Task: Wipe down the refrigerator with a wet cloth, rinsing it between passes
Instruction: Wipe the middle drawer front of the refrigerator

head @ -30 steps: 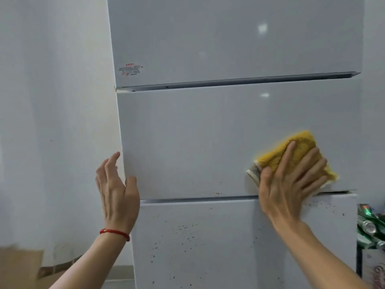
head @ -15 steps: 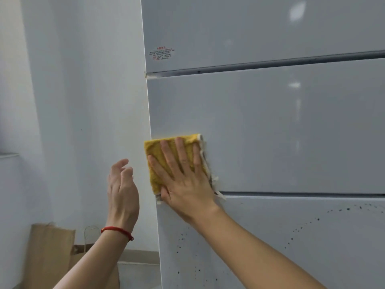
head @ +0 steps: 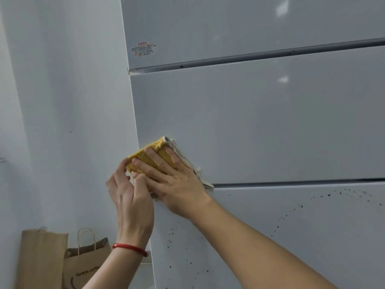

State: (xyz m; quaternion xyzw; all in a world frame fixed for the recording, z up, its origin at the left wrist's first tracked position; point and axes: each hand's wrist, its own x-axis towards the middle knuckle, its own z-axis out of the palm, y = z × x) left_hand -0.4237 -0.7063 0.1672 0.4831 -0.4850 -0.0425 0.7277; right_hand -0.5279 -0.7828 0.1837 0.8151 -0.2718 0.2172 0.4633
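- The yellow cloth lies flat against the middle door panel of the refrigerator, at that panel's lower left corner, left of frame centre; part of it overhangs the door's left edge.
- The right hand presses the cloth to the panel with straight, spread fingers.
- The left hand meets the overhanging left end of the cloth, fingers curled toward it. Whether it pinches the cloth or only touches it cannot be told.
- Progress, as a judgement: the middle panel shows no visible marks and appears wiped. The lower panel carries dark specks in arcs at lower centre and lower right; it remains to be cleaned. A rinse is likely due before that pass.
- The upper panel bears a small red-printed label; the text is too small to read.
- Hidden or cut off: the refrigerator's right side, top and base lie outside the frame. No sink or water source is in view. Cloth wetness cannot be judged.
- Two brown paper bags stand at lower left, partly cropped.
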